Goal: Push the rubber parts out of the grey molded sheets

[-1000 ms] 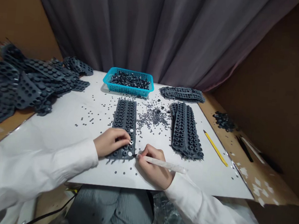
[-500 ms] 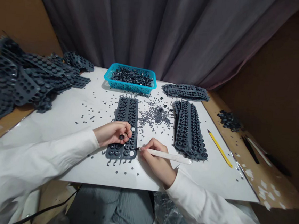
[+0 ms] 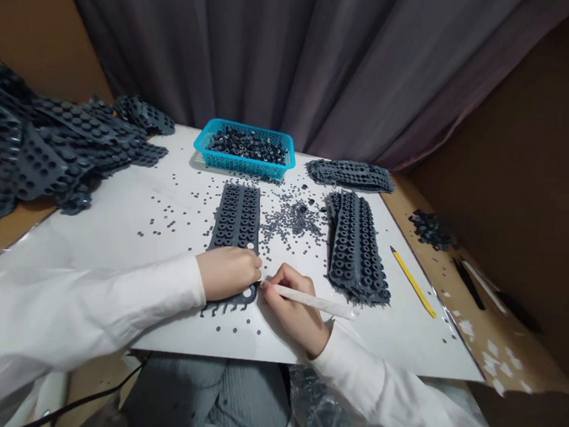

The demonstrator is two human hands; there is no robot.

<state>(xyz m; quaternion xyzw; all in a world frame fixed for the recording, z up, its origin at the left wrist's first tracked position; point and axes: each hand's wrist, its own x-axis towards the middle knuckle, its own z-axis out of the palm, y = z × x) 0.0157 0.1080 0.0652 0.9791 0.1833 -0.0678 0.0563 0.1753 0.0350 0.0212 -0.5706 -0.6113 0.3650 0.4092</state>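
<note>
Dark grey ring-studded sheet [image 3: 237, 216], two holes showing along its right side, flat near the worktop's [image 3: 99, 224] front edge; white-handled tool [image 3: 314, 300], slanted, tip at that side.

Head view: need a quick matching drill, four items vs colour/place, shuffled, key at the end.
1. Basket
2. Held tool
3. Loose tool on the tabletop
4. Left hand

A. Yellow
B. Over the near part of the panel
C. White-handled, in the right hand
D. Blue, with small dark parts inside

Pairs: 1-D, 2-C, 3-A, 4-B
</note>
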